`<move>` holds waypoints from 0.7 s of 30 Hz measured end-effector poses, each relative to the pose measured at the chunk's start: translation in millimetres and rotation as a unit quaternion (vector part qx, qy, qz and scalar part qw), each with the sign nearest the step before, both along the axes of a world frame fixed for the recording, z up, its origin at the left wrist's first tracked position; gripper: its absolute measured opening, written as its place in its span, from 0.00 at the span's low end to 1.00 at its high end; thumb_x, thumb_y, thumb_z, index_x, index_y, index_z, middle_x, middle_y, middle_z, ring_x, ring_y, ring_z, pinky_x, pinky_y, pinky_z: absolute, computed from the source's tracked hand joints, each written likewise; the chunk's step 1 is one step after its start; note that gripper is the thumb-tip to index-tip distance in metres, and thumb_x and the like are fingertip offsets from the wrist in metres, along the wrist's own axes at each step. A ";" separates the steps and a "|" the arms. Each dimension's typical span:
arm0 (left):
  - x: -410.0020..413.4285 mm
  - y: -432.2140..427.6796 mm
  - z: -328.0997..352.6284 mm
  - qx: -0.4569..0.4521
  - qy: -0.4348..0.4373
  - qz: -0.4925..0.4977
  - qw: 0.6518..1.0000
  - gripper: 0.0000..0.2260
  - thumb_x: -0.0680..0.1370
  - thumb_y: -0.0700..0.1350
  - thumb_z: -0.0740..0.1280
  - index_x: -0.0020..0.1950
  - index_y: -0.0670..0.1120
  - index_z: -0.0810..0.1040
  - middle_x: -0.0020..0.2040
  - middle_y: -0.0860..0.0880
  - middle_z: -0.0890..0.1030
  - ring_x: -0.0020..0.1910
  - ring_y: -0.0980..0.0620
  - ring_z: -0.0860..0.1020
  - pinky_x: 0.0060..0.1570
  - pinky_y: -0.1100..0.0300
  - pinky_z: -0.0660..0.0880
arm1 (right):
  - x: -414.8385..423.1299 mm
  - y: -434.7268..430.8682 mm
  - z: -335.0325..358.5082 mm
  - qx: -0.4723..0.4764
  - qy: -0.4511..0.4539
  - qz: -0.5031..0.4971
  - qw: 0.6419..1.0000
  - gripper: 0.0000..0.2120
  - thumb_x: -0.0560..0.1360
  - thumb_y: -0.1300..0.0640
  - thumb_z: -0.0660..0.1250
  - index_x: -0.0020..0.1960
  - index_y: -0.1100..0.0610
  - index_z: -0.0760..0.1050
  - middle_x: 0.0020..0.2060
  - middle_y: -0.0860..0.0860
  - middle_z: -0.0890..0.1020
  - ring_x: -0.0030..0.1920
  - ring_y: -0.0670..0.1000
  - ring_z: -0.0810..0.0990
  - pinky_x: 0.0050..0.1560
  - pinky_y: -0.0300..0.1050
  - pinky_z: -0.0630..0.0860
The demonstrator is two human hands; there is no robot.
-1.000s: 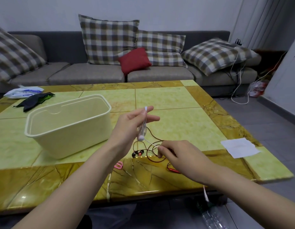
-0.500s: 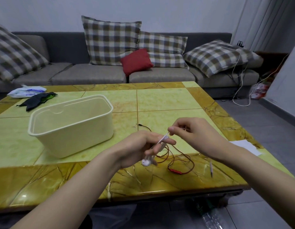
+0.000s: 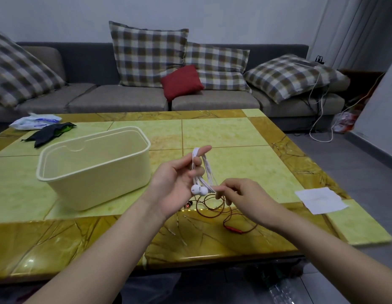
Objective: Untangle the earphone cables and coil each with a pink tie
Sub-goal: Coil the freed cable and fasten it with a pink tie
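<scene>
- Hands first: your left hand [image 3: 175,183], just right of the cream tub [image 3: 92,172], has its fingers curled into the white earphone cable [image 3: 205,170]. The loops of this cable run from the raised forefinger down to the two buds [image 3: 199,190] at the palm.
- Your right hand [image 3: 241,196], further right of the tub, pinches the lower strands of that cable between thumb and fingertips, just beside the buds.
- By my judgement the white cable is free of the other one and mostly coiled, but no tie is round it yet.
- On the table under your hands, right of the tub's near corner, the brown earphone cable [image 3: 212,204] lies in loose open loops. It looks separated but not coiled.
- No pink tie shows anywhere; your left forearm may hide one. Both ties are left to do.
- Behind the tub, a black cloth [image 3: 48,134] and a plastic bag [image 3: 35,121] take no part.
</scene>
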State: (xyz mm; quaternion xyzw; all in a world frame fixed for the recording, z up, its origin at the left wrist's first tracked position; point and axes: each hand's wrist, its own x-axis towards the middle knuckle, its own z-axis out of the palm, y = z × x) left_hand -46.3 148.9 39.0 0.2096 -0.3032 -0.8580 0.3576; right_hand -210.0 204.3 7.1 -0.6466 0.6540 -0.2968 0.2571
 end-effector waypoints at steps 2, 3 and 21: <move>-0.4 -2.1 -0.9 -0.017 -0.004 0.028 0.999 0.19 0.74 0.42 0.59 0.63 0.40 0.74 0.32 0.54 0.73 0.27 0.58 0.69 0.57 0.37 0.72 | 4.7 2.6 -1.0 0.013 0.025 0.025 0.999 0.12 0.80 0.52 0.59 0.42 0.49 0.78 0.31 0.45 0.77 0.31 0.45 0.72 0.32 0.35 0.66; -0.5 -3.6 -2.3 -0.030 -0.011 0.043 0.999 0.17 0.76 0.42 0.58 0.62 0.41 0.74 0.33 0.54 0.74 0.28 0.58 0.72 0.55 0.36 0.72 | 6.8 3.7 0.4 0.015 0.039 0.036 0.998 0.12 0.80 0.53 0.58 0.43 0.49 0.78 0.31 0.45 0.76 0.31 0.44 0.72 0.32 0.33 0.65; -6.1 7.7 -42.0 -0.368 -0.367 0.043 0.853 0.13 0.81 0.39 0.58 0.42 0.46 0.80 0.55 0.53 0.81 0.48 0.54 0.78 0.50 0.57 0.73 | 17.0 4.4 9.5 -0.058 0.161 0.073 0.983 0.06 0.74 0.52 0.69 0.44 0.53 0.83 0.33 0.45 0.79 0.33 0.43 0.74 0.37 0.38 0.70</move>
